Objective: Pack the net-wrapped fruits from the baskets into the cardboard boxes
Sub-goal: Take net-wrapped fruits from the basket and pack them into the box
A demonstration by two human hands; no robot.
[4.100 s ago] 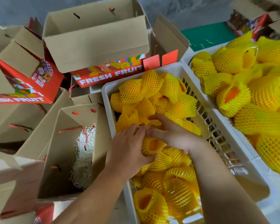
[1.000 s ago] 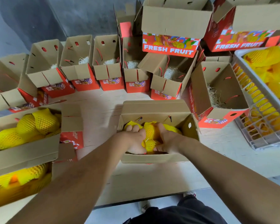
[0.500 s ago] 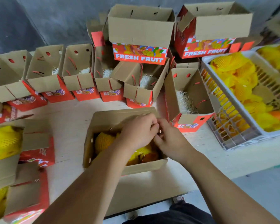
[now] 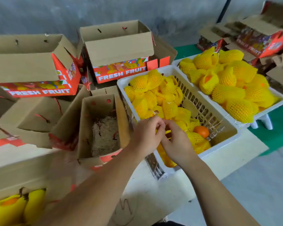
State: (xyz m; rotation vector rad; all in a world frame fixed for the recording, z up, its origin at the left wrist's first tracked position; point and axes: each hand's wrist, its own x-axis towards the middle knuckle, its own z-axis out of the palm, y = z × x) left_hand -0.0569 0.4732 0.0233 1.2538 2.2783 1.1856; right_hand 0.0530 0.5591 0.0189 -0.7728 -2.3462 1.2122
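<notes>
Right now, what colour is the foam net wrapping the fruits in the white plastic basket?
Yellow foam net, seen in the head view.

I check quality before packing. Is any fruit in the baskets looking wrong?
Yes. One orange fruit lies bare, with no yellow net, at the near right of the nearer white basket, right of the hands. The fruits around it are all net-wrapped.

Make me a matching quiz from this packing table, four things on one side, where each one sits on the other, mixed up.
Things:
1. bare orange
2. straw padding
3. near basket
4. far basket

Places:
A. inside the open box beside the near basket
B. right end, heaped with netted fruit
C. under both hands
D. unwrapped, in the near basket

Pairs: 1-D, 2-A, 3-C, 4-B
</notes>
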